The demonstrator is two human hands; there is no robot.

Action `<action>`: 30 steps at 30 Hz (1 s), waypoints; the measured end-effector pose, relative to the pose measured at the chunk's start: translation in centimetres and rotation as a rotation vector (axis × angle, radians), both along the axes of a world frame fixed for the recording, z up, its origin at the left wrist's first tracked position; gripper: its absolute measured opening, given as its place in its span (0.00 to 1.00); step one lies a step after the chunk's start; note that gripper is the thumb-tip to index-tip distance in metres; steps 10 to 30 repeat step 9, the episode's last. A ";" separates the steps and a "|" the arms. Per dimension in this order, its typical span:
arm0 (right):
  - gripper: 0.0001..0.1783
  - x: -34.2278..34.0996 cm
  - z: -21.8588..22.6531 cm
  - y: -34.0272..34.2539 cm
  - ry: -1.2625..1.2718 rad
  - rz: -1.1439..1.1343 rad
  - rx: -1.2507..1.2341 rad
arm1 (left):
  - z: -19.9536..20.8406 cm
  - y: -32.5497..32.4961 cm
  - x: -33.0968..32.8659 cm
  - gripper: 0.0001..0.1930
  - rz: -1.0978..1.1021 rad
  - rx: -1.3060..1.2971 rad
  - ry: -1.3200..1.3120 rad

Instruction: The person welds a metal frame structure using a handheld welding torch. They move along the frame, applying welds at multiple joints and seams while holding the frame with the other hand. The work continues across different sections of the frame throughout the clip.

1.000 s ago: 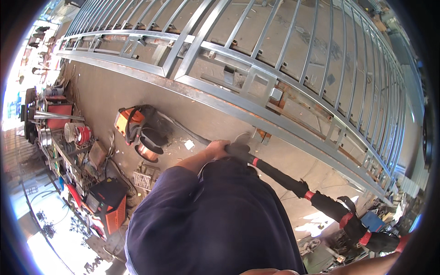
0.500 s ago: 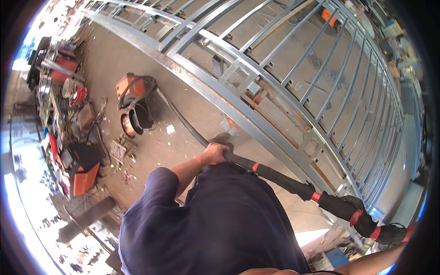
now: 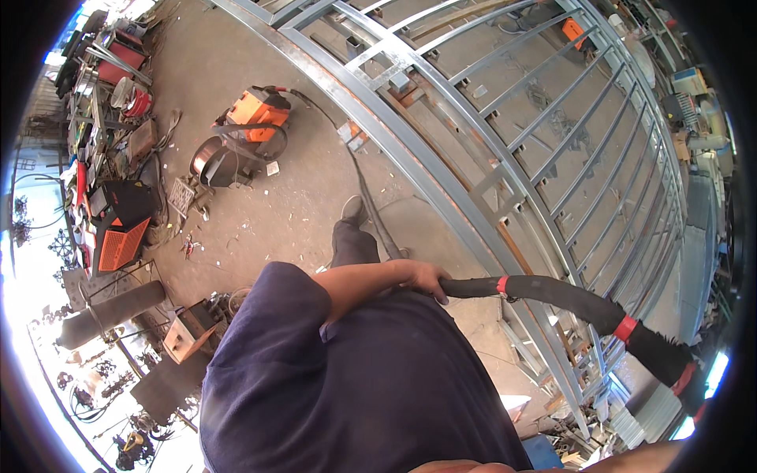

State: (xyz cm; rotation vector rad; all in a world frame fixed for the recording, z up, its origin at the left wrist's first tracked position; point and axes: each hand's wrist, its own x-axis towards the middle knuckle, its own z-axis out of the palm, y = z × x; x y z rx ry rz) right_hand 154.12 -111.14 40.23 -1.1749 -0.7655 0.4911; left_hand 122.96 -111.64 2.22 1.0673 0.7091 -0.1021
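My left hand [image 3: 426, 280] is closed around a thick black cable [image 3: 552, 292] in front of my waist. Bands of red tape wrap the cable, and its sleeve looks frayed toward the right. From the hand, the thinner part of the cable [image 3: 371, 197] runs along the floor to an orange wire feeder [image 3: 260, 114] with a spool of copper-coloured wire [image 3: 206, 162]. Part of my right forearm shows at the lower right edge; the right hand itself is out of sight, as is the cable's far end.
A large metal frame with bars [image 3: 465, 181] spans the upper right, its long edge beside me. Cluttered shelving [image 3: 95, 118], a black and orange machine [image 3: 118, 229] and a dark cylinder [image 3: 110, 315] stand at left. Small debris is scattered over the concrete floor [image 3: 276, 213].
My left hand has moved right and slightly down, still gripping the cable. The view has shifted, and one shoe now shows ahead. The feeder appears turned, its orange side more visible.
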 end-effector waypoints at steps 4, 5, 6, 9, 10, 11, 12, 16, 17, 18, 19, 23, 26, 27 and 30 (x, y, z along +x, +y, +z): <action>0.33 2.0 5.0 1.1 -0.023 0.002 0.063 | 0.7 -0.9 5.5 0.36 -0.110 -0.053 -0.167; 0.33 2.2 6.3 1.6 -0.033 0.005 0.074 | 0.8 -1.3 7.2 0.36 -0.133 -0.103 -0.223; 0.34 1.9 7.3 2.0 -0.039 0.003 0.082 | 0.8 -1.6 8.4 0.34 -0.117 -0.234 -0.237; 0.34 1.7 9.9 4.7 -0.019 0.036 0.097 | -3.6 -2.4 10.0 0.35 0.307 0.058 -0.159; 0.34 1.7 9.9 4.7 -0.019 0.036 0.097 | -3.6 -2.4 10.0 0.35 0.307 0.058 -0.159; 0.34 1.7 9.9 4.7 -0.019 0.036 0.097 | -3.6 -2.4 10.0 0.35 0.307 0.058 -0.159; 0.34 1.7 9.9 4.7 -0.019 0.036 0.097 | -3.6 -2.4 10.0 0.35 0.307 0.058 -0.159; 0.34 1.7 9.9 4.7 -0.019 0.036 0.097 | -3.6 -2.4 10.0 0.35 0.307 0.058 -0.159; 0.34 1.7 9.9 4.7 -0.019 0.036 0.097 | -3.6 -2.4 10.0 0.35 0.307 0.058 -0.159; 0.34 1.7 9.9 4.7 -0.019 0.036 0.097 | -3.6 -2.4 10.0 0.35 0.307 0.058 -0.159; 0.34 1.7 9.9 4.7 -0.019 0.036 0.097 | -3.6 -2.4 10.0 0.35 0.307 0.058 -0.159; 0.34 1.7 9.9 4.7 -0.019 0.036 0.097 | -3.6 -2.4 10.0 0.35 0.307 0.058 -0.159; 0.34 1.7 9.9 4.7 -0.019 0.036 0.097 | -3.6 -2.4 10.0 0.35 0.307 0.058 -0.159; 0.34 1.7 9.9 4.7 -0.019 0.036 0.097 | -3.6 -2.4 10.0 0.35 0.307 0.058 -0.159; 0.34 1.7 9.9 4.7 -0.019 0.036 0.097 | -3.6 -2.4 10.0 0.35 0.307 0.058 -0.159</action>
